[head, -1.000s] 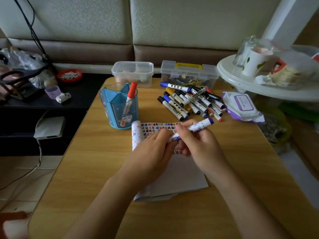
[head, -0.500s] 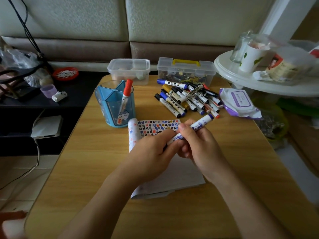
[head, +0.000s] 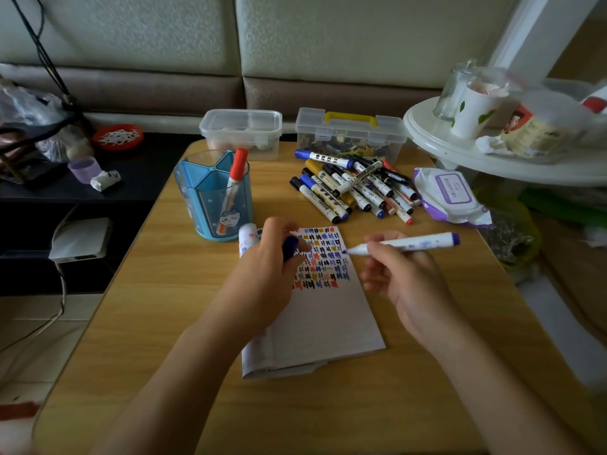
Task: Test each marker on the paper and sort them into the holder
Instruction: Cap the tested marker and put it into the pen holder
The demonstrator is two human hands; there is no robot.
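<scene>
Blue marker (head: 407, 242): light, stiff plastic barrel, probably smooth and a bit slippery; best taken low on the barrel near the nib. White body, blue print, blue end plug, uncapped. The nib is at the right edge of the test marks on the paper (head: 328, 320); contact unclear. Right hand (head: 407, 280) fingers (head: 377, 249) pinch the barrel. Left hand (head: 262, 270) curls round the blue cap (head: 289, 248) over the paper. Holder (head: 210, 198) has one red marker (head: 235, 178); untested pile (head: 354, 188) lies beyond
</scene>
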